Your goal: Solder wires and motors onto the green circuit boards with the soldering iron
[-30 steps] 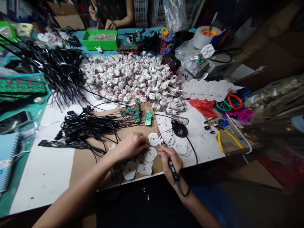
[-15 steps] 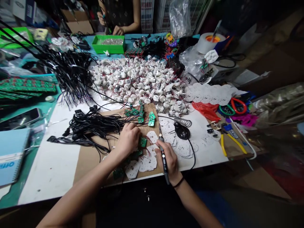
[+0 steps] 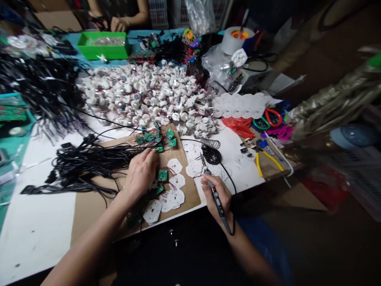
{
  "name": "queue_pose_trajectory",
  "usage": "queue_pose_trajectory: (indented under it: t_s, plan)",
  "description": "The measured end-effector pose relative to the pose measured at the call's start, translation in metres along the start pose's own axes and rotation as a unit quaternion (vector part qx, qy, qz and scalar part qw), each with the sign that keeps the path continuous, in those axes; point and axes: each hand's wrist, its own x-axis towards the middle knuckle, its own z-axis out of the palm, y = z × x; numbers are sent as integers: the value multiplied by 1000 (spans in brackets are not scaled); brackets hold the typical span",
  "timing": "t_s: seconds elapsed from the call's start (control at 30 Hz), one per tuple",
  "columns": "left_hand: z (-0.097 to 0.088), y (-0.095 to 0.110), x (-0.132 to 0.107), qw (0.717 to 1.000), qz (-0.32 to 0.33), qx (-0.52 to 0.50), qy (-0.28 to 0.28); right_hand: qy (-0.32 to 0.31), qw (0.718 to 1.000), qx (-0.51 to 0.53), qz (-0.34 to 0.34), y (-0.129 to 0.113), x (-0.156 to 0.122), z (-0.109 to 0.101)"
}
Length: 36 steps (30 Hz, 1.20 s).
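My right hand grips a grey soldering iron like a pen, its metal tip slanting up and left over white perforated pieces at the cardboard's right edge. My left hand lies over the cardboard, its fingers curled together beside the black cables. Its fingertips are hidden, so what they hold cannot be made out. Just right of it, a green circuit board with thin red wires lies by white polygonal plates. More green boards sit at the cardboard's top.
Behind the cardboard spreads a large heap of white wired parts. A black round stand with a coil spring is right of the cardboard, and yellow-handled pliers lie farther right. Across the table, a person's hands are near a green tray.
The view has swung right, so the scene sits farther left. My left hand has shifted slightly away from the nearby green board. My right hand still grips the soldering iron, now farther from the white plates.
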Motion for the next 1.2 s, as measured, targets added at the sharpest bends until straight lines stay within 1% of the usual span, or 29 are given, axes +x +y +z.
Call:
queue_pose_trajectory:
  t_s: [0.1, 0.2, 0.33, 0.5, 0.57, 0.67, 0.77, 0.87, 0.97, 1.03, 1.13, 1.2]
  plan:
    - [-4, 2, 3, 999, -29, 38, -16, 33, 998, -21, 47, 6, 0, -22]
    - [-9, 7, 6, 995, -52, 75, -37, 65, 993, -52, 87, 11, 3, -36]
    - [-11, 13, 10, 993, -39, 91, -70, 73, 987, -82, 115, 13, 13, -40]
    - [-13, 14, 15, 992, -47, 92, -76, 50, 986, -96, 123, 12, 20, -37]
    - [-13, 13, 17, 994, -45, 67, -76, 46, 987, -92, 125, 12, 20, -35]
    - [-14, 12, 19, 994, -42, -22, -96, 43, 987, -99, 119, 13, 20, -33]
    - [-14, 14, 22, 985, -73, -105, -120, 45, 989, -120, 80, 15, 21, -31]
    - [-14, 14, 24, 968, -98, -195, -126, 50, 989, -135, 25, 16, 23, -29]
    - [-17, 11, 24, 938, -116, -296, -137, 44, 989, -140, 14, 15, 22, -28]
    - [-21, 10, 25, 930, -127, -303, -165, 46, 990, -134, 26, 13, 20, -28]
    - [-27, 12, 25, 935, -136, -239, -226, 53, 992, -111, 41, 9, 16, -27]
    - [-28, 16, 24, 934, -139, -213, -250, 49, 994, -92, 41, 6, 15, -24]
